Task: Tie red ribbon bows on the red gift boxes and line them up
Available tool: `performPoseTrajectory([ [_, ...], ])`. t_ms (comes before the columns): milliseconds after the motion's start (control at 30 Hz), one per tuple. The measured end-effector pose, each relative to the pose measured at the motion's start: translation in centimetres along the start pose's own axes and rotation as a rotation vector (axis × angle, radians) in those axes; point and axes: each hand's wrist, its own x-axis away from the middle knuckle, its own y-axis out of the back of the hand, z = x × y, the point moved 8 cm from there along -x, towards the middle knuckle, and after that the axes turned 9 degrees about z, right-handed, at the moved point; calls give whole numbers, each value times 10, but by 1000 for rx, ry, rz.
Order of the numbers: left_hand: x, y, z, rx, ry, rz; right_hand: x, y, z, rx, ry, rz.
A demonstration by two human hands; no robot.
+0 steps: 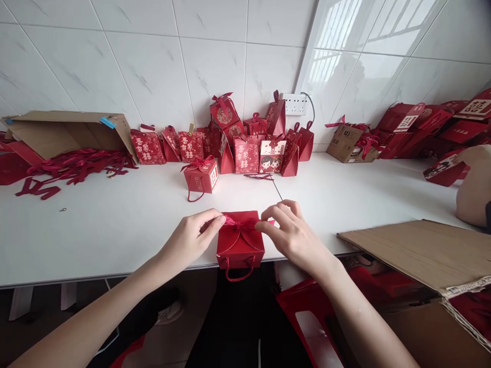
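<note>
A left hand (195, 230) and a right hand (289, 235) pinched opposite sides of a ribbon bow (241, 224) atop a red gift box (240, 247), fingers gripping it at each end. The front edge of a white table (115, 230) ran beneath the box, its rope handle (240, 279) hanging at the near side. 1 other ribboned carton (203, 176) stood beyond the box, to its left. The step in hand appeared to be shaping or tightening the bow; the next move likely called for an even, gentle outward pull.

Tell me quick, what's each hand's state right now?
Left hand: closed, pinching the ribbon on the red box.
Right hand: closed, pinching that ribbon's other side.
</note>
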Motion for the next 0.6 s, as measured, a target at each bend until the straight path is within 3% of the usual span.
performPoseTrajectory([
  [133,7,-8,1,91,50,26,4,2,4,0,14,22],
  [300,11,-19,9,183,37,34,13,4,0,-76,4,-43],
  [433,12,-26,14,209,-12,41,18,-3,-21,-415,-278,-57],
  [533,10,-23,9,160,-70,9,22,-25,-28,-685,-545,91],
  [600,6,-18,5,123,-83,-23,22,-37,-24,-796,-638,176],
])
